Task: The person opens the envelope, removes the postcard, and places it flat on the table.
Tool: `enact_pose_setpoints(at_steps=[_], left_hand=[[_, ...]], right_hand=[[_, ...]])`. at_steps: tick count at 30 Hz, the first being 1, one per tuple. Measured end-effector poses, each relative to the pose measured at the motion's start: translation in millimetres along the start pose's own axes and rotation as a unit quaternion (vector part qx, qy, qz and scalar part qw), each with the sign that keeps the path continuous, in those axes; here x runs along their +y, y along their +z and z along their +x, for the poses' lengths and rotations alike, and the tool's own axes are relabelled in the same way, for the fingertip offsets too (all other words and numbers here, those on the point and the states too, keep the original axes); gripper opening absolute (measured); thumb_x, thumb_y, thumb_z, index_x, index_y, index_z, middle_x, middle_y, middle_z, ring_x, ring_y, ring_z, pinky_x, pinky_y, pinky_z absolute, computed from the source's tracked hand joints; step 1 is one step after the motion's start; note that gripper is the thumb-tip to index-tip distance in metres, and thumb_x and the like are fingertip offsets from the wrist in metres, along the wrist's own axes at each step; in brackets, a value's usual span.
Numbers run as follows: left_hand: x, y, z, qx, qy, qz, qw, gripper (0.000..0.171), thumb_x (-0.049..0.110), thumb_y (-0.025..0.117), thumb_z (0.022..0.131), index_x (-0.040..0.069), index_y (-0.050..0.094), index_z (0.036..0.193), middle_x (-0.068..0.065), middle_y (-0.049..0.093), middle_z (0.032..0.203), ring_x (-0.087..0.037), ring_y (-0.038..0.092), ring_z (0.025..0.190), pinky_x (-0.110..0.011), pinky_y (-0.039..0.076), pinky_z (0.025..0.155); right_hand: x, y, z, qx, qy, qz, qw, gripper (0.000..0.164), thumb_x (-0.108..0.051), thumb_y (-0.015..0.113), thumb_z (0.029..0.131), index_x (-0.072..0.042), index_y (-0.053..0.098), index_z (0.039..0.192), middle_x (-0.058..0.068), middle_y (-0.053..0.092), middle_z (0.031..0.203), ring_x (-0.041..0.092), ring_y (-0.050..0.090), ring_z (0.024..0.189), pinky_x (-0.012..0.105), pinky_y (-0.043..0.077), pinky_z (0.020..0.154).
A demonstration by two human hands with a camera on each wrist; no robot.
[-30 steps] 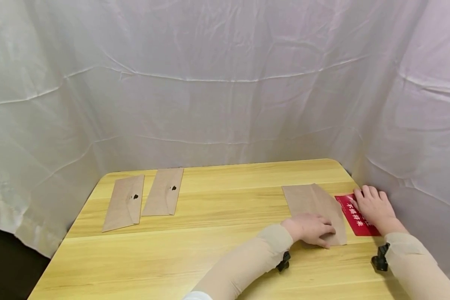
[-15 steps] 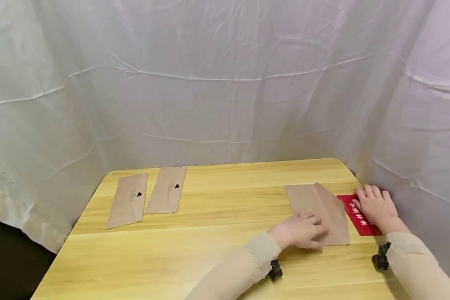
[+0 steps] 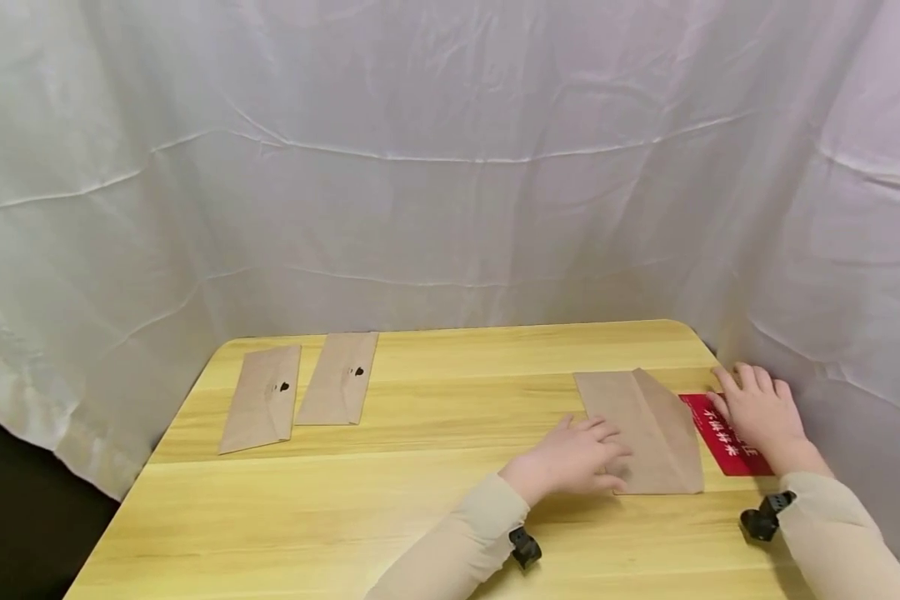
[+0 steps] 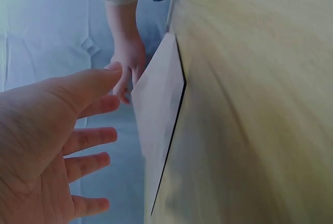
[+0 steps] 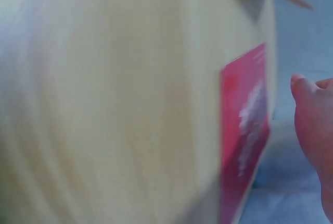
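A brown paper envelope (image 3: pixel 656 442) with its flap unfolded lies on the right part of the wooden table. My left hand (image 3: pixel 570 458) hovers at its left side, fingers spread and straight, holding nothing; the left wrist view shows the palm and the envelope (image 4: pixel 158 94) apart. To the envelope's right is a red card (image 3: pixel 712 429) with white lettering, partly covered by my right hand (image 3: pixel 765 408). In the right wrist view, that hand (image 5: pixel 315 120) shows a gap from the card (image 5: pixel 243 125); its other fingers are mostly out of frame.
Two closed brown envelopes, a left one (image 3: pixel 262 396) and a right one (image 3: pixel 337 379), each with a small black mark, lie at the table's back left. A pale curtain (image 3: pixel 450 208) hangs behind the table (image 3: pixel 450 483) and along its sides.
My left hand has drawn back leftward off the brown envelope, uncovering more of it. The right hand stays over the red card, its fingers lifted slightly. The view has shifted a little.
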State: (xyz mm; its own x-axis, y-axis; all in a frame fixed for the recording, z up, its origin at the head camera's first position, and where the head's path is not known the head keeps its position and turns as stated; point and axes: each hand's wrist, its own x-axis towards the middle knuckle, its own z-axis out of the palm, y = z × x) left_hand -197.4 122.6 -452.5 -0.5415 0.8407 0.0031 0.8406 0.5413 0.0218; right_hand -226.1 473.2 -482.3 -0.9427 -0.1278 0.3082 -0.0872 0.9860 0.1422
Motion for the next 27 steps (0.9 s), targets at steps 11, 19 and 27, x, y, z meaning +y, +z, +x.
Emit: enact_pose_setpoints(at_steps=[11,19,27], left_hand=[[-29.5,-11.0,-29.6,0.074,-0.005,-0.001,0.9973,0.044,0.052,0.047,0.098,0.034,0.052,0.138,0.009,0.047,0.149,-0.016,0.037,0.143,-0.049,0.034,0.116],[-54.2,-10.4,-55.6,0.161,0.002,0.006,0.9869,0.037,0.045,0.051,0.099,0.027,0.06,0.13,0.007,0.059,0.136,-0.014,0.05,0.133,-0.043,0.039,0.112],[-81.3,-14.2,-80.0,0.22,-0.014,-0.009,0.9753,0.034,0.041,0.055,0.098,0.023,0.063,0.126,0.007,0.064,0.128,-0.013,0.057,0.123,-0.041,0.041,0.112]], right_hand=[[-14,-35,2,0.073,0.008,0.04,0.996,0.039,-0.019,0.063,0.09,-0.003,0.053,0.124,0.025,0.047,0.123,0.045,0.039,0.117,0.065,0.033,0.088],[-55,-62,11,0.108,-0.01,0.086,0.99,0.033,-0.016,0.065,0.088,-0.004,0.059,0.118,0.023,0.054,0.12,0.044,0.045,0.114,0.065,0.035,0.085],[-113,-80,27,0.132,-0.036,0.136,0.981,0.035,-0.018,0.065,0.089,-0.007,0.06,0.122,0.02,0.057,0.123,0.043,0.049,0.117,0.064,0.037,0.087]])
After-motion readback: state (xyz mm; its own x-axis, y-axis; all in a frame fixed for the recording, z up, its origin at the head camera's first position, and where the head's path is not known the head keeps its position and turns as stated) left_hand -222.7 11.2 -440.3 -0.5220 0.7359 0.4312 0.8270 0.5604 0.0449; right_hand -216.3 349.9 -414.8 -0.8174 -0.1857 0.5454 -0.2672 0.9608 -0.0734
